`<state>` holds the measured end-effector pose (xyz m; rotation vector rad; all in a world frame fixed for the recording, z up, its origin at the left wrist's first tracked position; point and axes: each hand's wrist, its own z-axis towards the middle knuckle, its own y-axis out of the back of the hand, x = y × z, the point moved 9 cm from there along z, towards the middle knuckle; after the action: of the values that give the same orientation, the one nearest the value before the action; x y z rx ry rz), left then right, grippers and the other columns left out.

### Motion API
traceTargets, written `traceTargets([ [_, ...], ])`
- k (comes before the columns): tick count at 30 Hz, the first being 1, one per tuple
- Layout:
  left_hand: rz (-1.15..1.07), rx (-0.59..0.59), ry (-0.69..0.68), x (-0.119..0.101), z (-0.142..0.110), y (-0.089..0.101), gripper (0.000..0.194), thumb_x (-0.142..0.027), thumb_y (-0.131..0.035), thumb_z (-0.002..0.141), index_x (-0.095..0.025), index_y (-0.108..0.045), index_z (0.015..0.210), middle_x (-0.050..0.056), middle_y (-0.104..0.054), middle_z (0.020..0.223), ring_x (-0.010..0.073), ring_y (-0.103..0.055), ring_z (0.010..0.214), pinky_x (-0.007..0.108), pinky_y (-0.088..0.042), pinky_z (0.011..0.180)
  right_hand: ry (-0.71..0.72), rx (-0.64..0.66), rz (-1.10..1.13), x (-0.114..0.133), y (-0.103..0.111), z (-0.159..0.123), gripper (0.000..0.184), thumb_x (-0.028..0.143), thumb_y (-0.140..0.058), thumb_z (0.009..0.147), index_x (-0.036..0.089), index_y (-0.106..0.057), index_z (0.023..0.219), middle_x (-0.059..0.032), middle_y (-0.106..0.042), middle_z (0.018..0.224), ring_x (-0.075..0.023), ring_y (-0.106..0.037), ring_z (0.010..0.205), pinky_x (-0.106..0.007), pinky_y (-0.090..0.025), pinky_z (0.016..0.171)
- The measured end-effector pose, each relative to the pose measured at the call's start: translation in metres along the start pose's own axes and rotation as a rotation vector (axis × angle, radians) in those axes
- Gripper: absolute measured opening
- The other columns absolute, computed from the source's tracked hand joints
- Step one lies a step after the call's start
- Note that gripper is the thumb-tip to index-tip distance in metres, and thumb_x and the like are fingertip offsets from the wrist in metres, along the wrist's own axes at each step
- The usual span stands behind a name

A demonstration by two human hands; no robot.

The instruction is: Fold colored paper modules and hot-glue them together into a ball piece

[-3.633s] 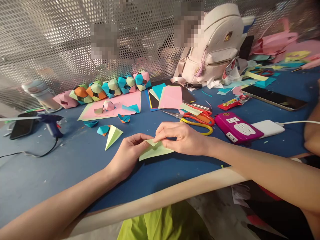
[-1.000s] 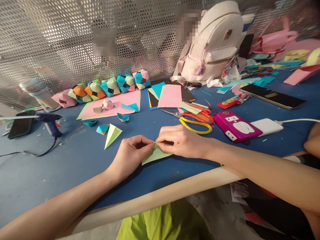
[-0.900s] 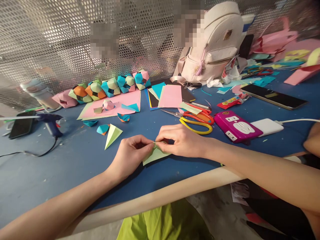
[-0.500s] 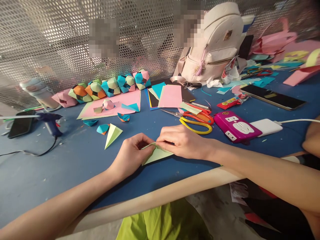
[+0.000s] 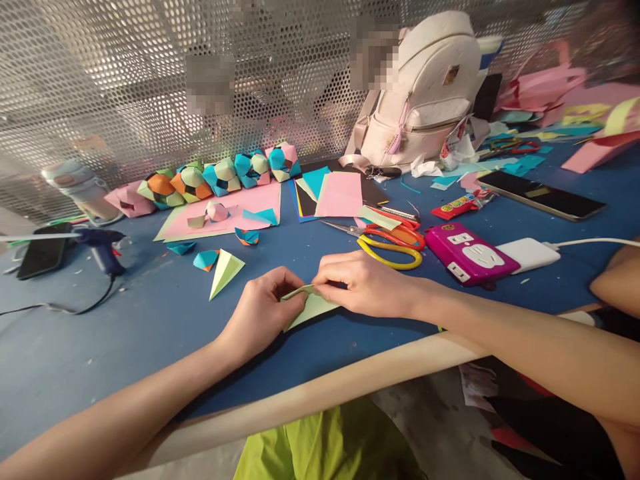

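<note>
Near the front of the blue table, a pale green sheet of paper (image 5: 313,308) is held between both hands. My left hand (image 5: 267,307) pinches its left side, thumb on top and fingers behind. My right hand (image 5: 357,283) grips its upper right edge, which the fingers partly hide. A folded light green paper piece (image 5: 227,272) lies just beyond my left hand. Small blue and orange folded pieces (image 5: 206,260) sit beside it. Past my right hand are scissors with yellow and red handles (image 5: 393,253).
Several folded paper balls (image 5: 193,181) line the mesh wall, with paper sheets (image 5: 340,195) in front. A glue gun (image 5: 103,247) and its cord lie left. To the right are a purple power strip (image 5: 470,257), a phone (image 5: 543,195) and a white backpack (image 5: 425,100). Another person's arm (image 5: 617,273) shows far right.
Both hands keep hold of the green paper in nearly the same place. Its upper edge bows up slightly more beside the left thumb. The camera view has shifted a little.
</note>
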<state>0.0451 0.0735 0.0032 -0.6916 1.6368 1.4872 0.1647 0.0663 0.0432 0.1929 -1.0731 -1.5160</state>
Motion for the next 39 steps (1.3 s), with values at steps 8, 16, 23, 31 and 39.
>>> traceTargets([
  [8, 0.188, 0.086, -0.109, -0.016, -0.001, 0.008, 0.029, -0.033, -0.051, 0.086, -0.02, -0.074, 0.098, 0.002, -0.073, 0.078, 0.0201, -0.064, 0.075, 0.028, -0.048, 0.07, -0.024, -0.001, 0.025, -0.007, 0.004, 0.0, 0.02, 0.008, -0.054, 0.086, 0.013, -0.064, 0.07, -0.0022, -0.06, 0.067, -0.0098, -0.052, 0.059, -0.021, -0.039, 0.058],
  [16, 0.069, 0.187, -0.109, -0.02, -0.002, 0.001, 0.03, -0.034, -0.059, 0.081, -0.019, -0.072, 0.104, 0.004, -0.075, 0.091, 0.0194, -0.066, 0.076, 0.026, -0.05, 0.065, -0.013, 0.077, -0.024, -0.003, 0.0, 0.001, 0.021, 0.008, -0.052, 0.087, 0.013, -0.065, 0.071, -0.0038, -0.062, 0.07, -0.0115, -0.054, 0.063, -0.022, -0.039, 0.06],
  [23, 0.301, 0.07, -0.26, -0.03, -0.004, 0.002, 0.019, -0.026, -0.054, 0.083, -0.017, -0.07, 0.078, 0.001, -0.07, 0.067, 0.0127, -0.056, 0.057, 0.023, -0.041, 0.053, 0.032, 0.118, -0.087, 0.003, -0.01, 0.0, 0.018, 0.015, -0.055, 0.091, 0.013, -0.069, 0.079, -0.0051, -0.065, 0.072, -0.0136, -0.059, 0.065, -0.023, -0.042, 0.061],
  [31, 0.229, 0.05, -0.195, -0.028, -0.003, 0.004, 0.015, -0.025, -0.055, 0.079, -0.017, -0.067, 0.073, 0.001, -0.067, 0.065, 0.0123, -0.054, 0.057, 0.023, -0.04, 0.054, 0.039, 0.034, -0.02, 0.004, -0.002, 0.002, 0.018, 0.014, -0.056, 0.09, 0.013, -0.068, 0.077, -0.005, -0.065, 0.073, -0.0129, -0.059, 0.066, -0.023, -0.044, 0.061],
  [39, -0.192, -0.09, 0.053, 0.0, 0.008, 0.018, 0.008, -0.023, -0.067, 0.066, -0.017, -0.063, 0.064, 0.0, -0.063, 0.065, 0.0115, -0.052, 0.061, 0.023, -0.041, 0.057, -0.307, -0.242, 0.184, -0.023, 0.028, 0.003, 0.016, 0.021, -0.057, 0.088, 0.015, -0.07, 0.081, -0.0036, -0.069, 0.081, -0.0138, -0.062, 0.074, -0.024, -0.047, 0.067],
])
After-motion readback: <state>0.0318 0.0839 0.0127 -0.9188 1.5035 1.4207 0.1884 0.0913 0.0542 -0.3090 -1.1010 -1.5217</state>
